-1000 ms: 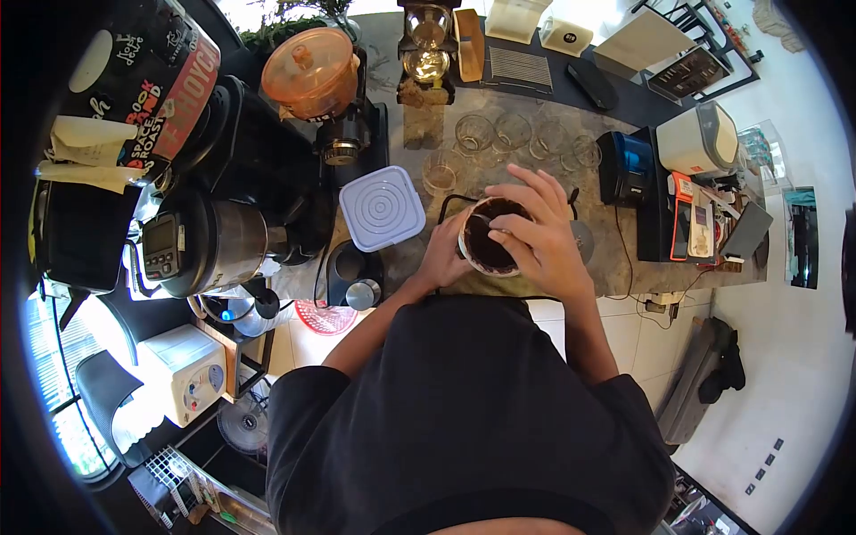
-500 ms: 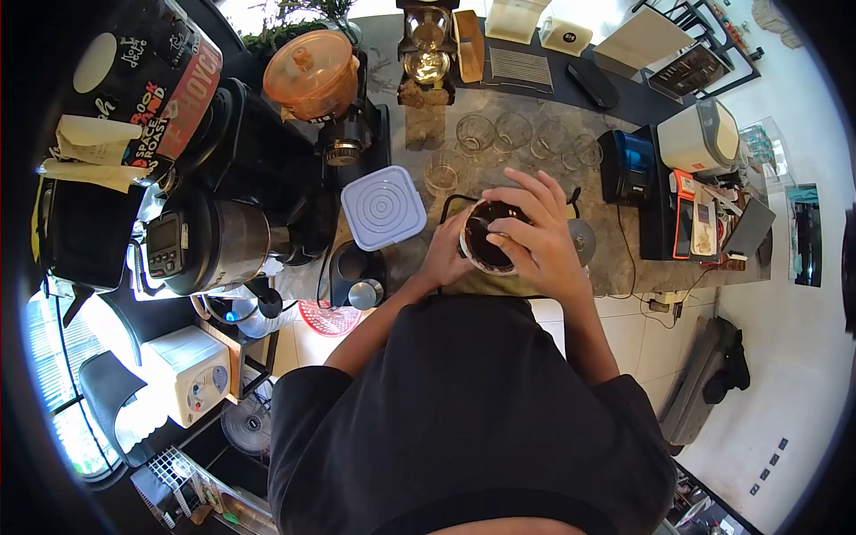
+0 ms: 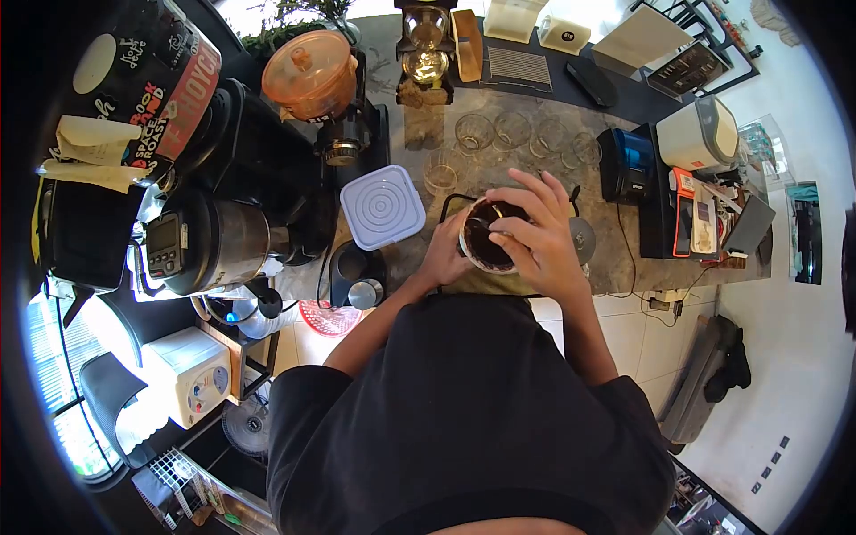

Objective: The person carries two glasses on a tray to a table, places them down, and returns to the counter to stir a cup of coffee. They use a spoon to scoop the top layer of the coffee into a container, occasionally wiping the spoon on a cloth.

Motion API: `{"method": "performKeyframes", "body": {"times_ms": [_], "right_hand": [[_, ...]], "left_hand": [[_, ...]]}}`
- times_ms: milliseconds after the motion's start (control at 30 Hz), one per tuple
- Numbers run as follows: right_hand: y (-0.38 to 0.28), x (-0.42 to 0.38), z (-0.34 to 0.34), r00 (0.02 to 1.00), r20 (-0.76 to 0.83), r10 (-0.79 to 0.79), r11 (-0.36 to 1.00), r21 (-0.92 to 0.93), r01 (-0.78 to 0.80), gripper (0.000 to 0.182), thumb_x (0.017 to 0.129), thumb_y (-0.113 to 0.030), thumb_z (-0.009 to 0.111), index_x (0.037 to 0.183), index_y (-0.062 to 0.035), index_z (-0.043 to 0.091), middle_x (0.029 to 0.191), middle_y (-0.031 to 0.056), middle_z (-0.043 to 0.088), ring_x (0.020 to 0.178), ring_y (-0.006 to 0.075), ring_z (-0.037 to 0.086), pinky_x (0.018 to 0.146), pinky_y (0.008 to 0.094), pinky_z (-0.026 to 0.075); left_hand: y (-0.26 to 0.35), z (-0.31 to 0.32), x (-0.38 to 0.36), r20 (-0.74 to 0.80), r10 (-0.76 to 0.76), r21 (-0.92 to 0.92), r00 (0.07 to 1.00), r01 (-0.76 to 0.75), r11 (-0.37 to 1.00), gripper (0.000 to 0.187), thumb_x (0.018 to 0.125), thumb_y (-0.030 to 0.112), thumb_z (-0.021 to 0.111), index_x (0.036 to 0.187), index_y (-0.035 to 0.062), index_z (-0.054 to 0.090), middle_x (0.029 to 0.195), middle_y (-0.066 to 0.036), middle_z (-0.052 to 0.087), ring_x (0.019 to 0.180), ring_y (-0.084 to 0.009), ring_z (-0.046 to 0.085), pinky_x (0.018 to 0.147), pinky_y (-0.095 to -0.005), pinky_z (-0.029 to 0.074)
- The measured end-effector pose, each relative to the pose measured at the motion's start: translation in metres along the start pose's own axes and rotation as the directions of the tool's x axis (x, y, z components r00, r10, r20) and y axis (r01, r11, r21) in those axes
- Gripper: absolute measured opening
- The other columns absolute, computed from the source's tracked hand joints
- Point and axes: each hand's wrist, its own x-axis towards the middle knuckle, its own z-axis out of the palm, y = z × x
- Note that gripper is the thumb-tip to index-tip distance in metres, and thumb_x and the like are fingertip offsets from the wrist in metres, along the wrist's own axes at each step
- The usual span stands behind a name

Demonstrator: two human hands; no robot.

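Near the counter's front edge stands a round container (image 3: 478, 241) with dark brown contents. My left hand (image 3: 445, 252) is wrapped round its left side. Over its opening, my right hand (image 3: 541, 234) has thumb and index finger close together on what looks like a thin utensil, too small to make out clearly; the other fingers are raised. A greenish cloth or mat (image 3: 481, 284) lies beneath the container. To the left is a square lilac lid (image 3: 383, 208), and a round grey disc (image 3: 581, 239) sits just right of my right hand.
Several clear glasses (image 3: 511, 131) stand behind my hands. A grinder with an orange lid (image 3: 309, 71), a dark kettle-like appliance (image 3: 241, 236) and a metal cup (image 3: 365, 293) are on the left. A blue-black device (image 3: 627, 167) and a white bin (image 3: 698, 135) are on the right.
My right hand's fingers have shifted very slightly over the container. My left hand has kept its hold.
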Motion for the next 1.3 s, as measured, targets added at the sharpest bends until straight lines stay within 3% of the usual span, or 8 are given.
{"method": "performKeyframes", "body": {"times_ms": [100, 200, 300, 367, 533, 700, 1300], "right_hand": [[0.004, -0.001, 0.001, 1.000, -0.023, 0.008, 0.999, -0.046, -0.009, 0.011, 0.089, -0.019, 0.077, 0.091, -0.0094, 0.072, 0.131, 0.0049, 0.067, 0.142, 0.0342, 0.050, 0.122, 0.0573, 0.024], [0.001, -0.002, 0.000, 1.000, 0.001, 0.009, 0.998, 0.062, -0.009, 0.010, 0.089, -0.019, 0.077, 0.092, -0.0098, 0.072, 0.131, 0.0050, 0.067, 0.142, 0.0343, 0.050, 0.122, 0.0573, 0.024], [0.004, -0.003, 0.001, 1.000, -0.017, 0.019, 0.999, -0.029, -0.020, 0.011, 0.089, -0.019, 0.077, 0.092, -0.0097, 0.072, 0.131, 0.0052, 0.067, 0.142, 0.0342, 0.050, 0.122, 0.0577, 0.023], [0.001, -0.004, 0.002, 1.000, 0.000, 0.009, 0.999, 0.040, -0.009, 0.010, 0.089, -0.019, 0.076, 0.092, -0.0099, 0.072, 0.130, 0.0054, 0.067, 0.142, 0.0342, 0.050, 0.122, 0.0580, 0.023], [0.001, -0.002, 0.001, 1.000, -0.015, 0.011, 1.000, 0.002, -0.011, 0.011, 0.089, -0.019, 0.077, 0.091, -0.0095, 0.072, 0.130, 0.0052, 0.067, 0.142, 0.0340, 0.049, 0.122, 0.0582, 0.023], [-0.001, -0.001, 0.003, 1.000, -0.015, -0.001, 0.999, -0.046, 0.001, 0.011, 0.089, -0.019, 0.077, 0.090, -0.0096, 0.071, 0.129, 0.0048, 0.067, 0.142, 0.0338, 0.050, 0.122, 0.0581, 0.023], [-0.004, -0.003, 0.000, 1.000, 0.013, 0.005, 0.999, 0.037, -0.006, 0.009, 0.089, -0.018, 0.077, 0.092, -0.0110, 0.072, 0.129, 0.0040, 0.067, 0.141, 0.0337, 0.051, 0.122, 0.0582, 0.022]], "left_hand": [[-0.012, 0.004, -0.004, -0.004, 0.009, 0.042, 1.000, -0.009, 0.999, 0.088, 0.081, 0.041, 0.081, 0.152, 0.0017, 0.047, 0.140, -0.022, 0.063, 0.130, -0.0425, 0.060, 0.110, -0.0508, 0.046], [-0.023, 0.004, -0.008, 0.008, -0.006, 0.049, 1.000, 0.006, 0.999, 0.089, 0.082, 0.041, 0.081, 0.153, 0.0017, 0.046, 0.143, -0.022, 0.061, 0.133, -0.0424, 0.058, 0.112, -0.0505, 0.044], [-0.024, 0.006, -0.009, 0.009, -0.003, 0.057, 1.000, 0.003, 0.998, 0.089, 0.082, 0.040, 0.081, 0.154, 0.0015, 0.045, 0.143, -0.023, 0.060, 0.133, -0.0421, 0.058, 0.112, -0.0502, 0.044], [-0.023, 0.004, -0.009, -0.003, 0.017, 0.098, 1.000, -0.017, 0.995, 0.088, 0.082, 0.039, 0.081, 0.153, 0.0014, 0.046, 0.142, -0.022, 0.061, 0.132, -0.0420, 0.059, 0.112, -0.0501, 0.045], [-0.008, 0.002, -0.002, 0.014, 0.004, -0.003, 1.000, -0.004, 1.000, 0.088, 0.082, 0.039, 0.080, 0.153, 0.0006, 0.046, 0.140, -0.022, 0.063, 0.129, -0.0421, 0.061, 0.109, -0.0503, 0.047], [-0.008, 0.001, -0.004, 0.005, 0.016, 0.009, 1.000, -0.016, 1.000, 0.086, 0.082, 0.039, 0.079, 0.153, 0.0008, 0.046, 0.140, -0.023, 0.063, 0.130, -0.0422, 0.061, 0.109, -0.0503, 0.047], [0.000, 0.000, 0.001, -0.004, 0.011, -0.047, 1.000, -0.011, 0.999, 0.083, 0.083, 0.044, 0.077, 0.147, -0.0008, 0.050, 0.134, -0.024, 0.066, 0.126, -0.0436, 0.063, 0.106, -0.0500, 0.049]]}}
